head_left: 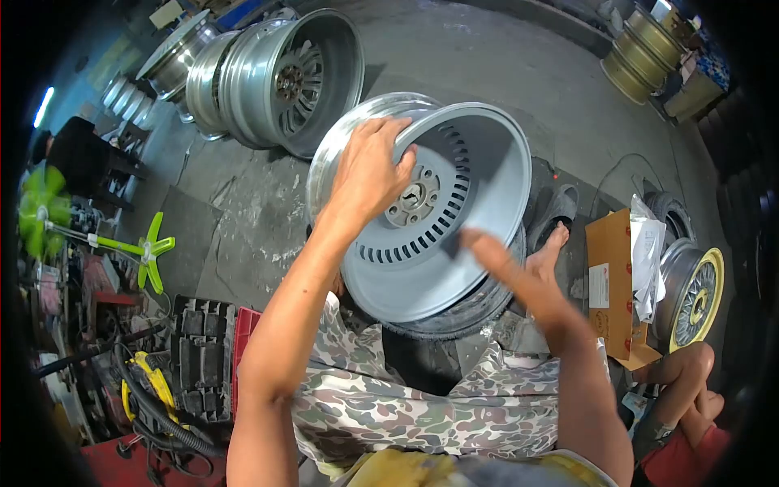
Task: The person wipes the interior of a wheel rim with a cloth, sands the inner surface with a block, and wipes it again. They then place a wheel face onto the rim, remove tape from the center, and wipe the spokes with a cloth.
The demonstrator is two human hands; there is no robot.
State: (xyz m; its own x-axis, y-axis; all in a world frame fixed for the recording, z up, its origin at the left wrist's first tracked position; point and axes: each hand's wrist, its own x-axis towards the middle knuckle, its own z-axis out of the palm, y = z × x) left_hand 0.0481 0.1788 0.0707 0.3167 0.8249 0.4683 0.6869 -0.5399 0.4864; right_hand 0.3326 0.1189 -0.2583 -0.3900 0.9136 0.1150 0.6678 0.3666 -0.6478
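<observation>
A grey alloy wheel rim [381,284] stands tilted between my knees, its hollow side facing me and its slotted centre at the bottom of the barrel. My left hand [369,166] grips its upper left lip, fingers over the outside and thumb on the inner side. Over the lower right inside wall is my right hand [491,256], smeared by motion; I cannot tell whether it holds anything. Beneath the rim lies a black tyre [438,329].
Several silver wheel rims [243,89] stand at the upper left. A green fan [146,247], a red toolbox [245,341] and hoses fill the left side. Right are a cardboard box [610,284], a yellow-lipped rim [686,300] and another person's leg [682,385]. Gold rims [641,53] stand far right.
</observation>
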